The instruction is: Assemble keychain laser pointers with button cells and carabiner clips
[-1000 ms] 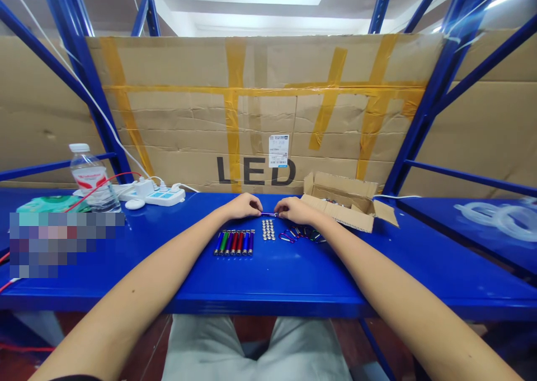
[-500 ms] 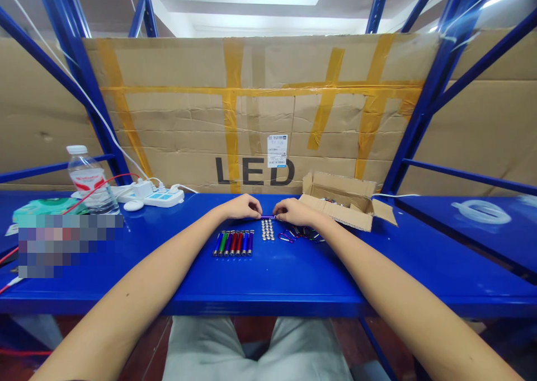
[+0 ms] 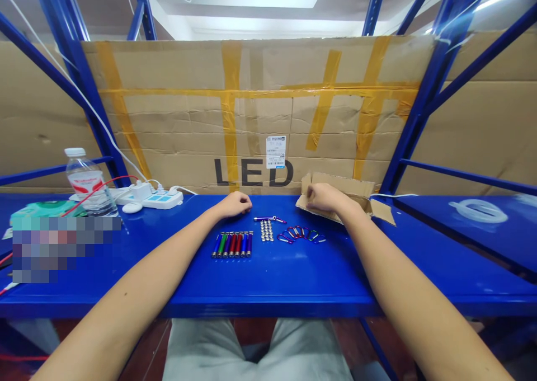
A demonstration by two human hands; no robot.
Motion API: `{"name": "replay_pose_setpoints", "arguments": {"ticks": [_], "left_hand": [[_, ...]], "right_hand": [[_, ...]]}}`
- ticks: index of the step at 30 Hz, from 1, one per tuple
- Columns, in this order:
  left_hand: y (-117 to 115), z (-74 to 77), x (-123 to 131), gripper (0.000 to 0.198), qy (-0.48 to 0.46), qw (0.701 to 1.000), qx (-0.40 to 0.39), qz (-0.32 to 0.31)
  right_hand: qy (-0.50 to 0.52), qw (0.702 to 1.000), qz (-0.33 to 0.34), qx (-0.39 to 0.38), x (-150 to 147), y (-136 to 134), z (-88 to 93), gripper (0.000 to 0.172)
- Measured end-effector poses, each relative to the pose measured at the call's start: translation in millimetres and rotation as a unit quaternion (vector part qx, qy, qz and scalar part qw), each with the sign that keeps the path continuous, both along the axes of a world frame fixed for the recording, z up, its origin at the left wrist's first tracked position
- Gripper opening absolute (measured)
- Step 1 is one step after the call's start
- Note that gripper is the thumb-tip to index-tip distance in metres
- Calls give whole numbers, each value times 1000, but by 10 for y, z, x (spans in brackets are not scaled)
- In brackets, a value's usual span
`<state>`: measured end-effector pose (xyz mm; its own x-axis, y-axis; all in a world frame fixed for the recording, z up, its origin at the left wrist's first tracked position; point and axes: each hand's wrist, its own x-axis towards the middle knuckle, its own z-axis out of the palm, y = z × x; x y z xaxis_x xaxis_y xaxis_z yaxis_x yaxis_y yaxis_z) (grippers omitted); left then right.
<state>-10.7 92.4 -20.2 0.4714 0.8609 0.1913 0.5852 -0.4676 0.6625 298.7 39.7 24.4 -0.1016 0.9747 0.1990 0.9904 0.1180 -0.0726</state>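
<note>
My left hand (image 3: 236, 204) rests on the blue table with its fingers curled together; what they hold, if anything, is too small to tell. My right hand (image 3: 325, 196) is over the open cardboard box (image 3: 356, 188), fingers bent down at its left end, their tips partly hidden. Between the hands lies a purple tube with a clip (image 3: 264, 219), just above rows of small silver discs (image 3: 267, 231). Several blue, green, red and purple tubes (image 3: 232, 245) stand side by side in a row at the left. An arc of coloured carabiners (image 3: 299, 233) lies right of the discs.
A water bottle (image 3: 90, 182), a green packet (image 3: 42, 210) and a white power strip (image 3: 161, 198) are at the back left, with red and white cables. Coiled clear tubing (image 3: 478, 211) lies far right. A large cardboard sheet (image 3: 188, 129) stands behind the table.
Both hands have let go of the purple tube, which now lies on the table. My right hand has moved right to the box; my left hand has drawn back slightly left.
</note>
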Motion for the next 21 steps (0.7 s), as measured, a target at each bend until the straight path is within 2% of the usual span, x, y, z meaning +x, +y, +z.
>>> {"name": "replay_pose_setpoints", "arguments": {"ticks": [4,7,10,15,21], "left_hand": [[3,13,-30,15,6,1000,6,13],[0,19,-48,15,10,1000,12,10],[-11,46,-77,15,17,1000,17,6],[-65,124,-115,17,61,998,16,4],[-148,215,-117,17,116,993,-12,-16]], "right_hand": [[-16,999,-27,-37,64,60,-47,35],[-13,997,-39,-70,78,97,-112,32],[-3,994,-84,-69,145,132,-166,31],[24,982,-176,-60,438,202,-217,39],[31,977,-208,-46,804,323,-305,37]]}}
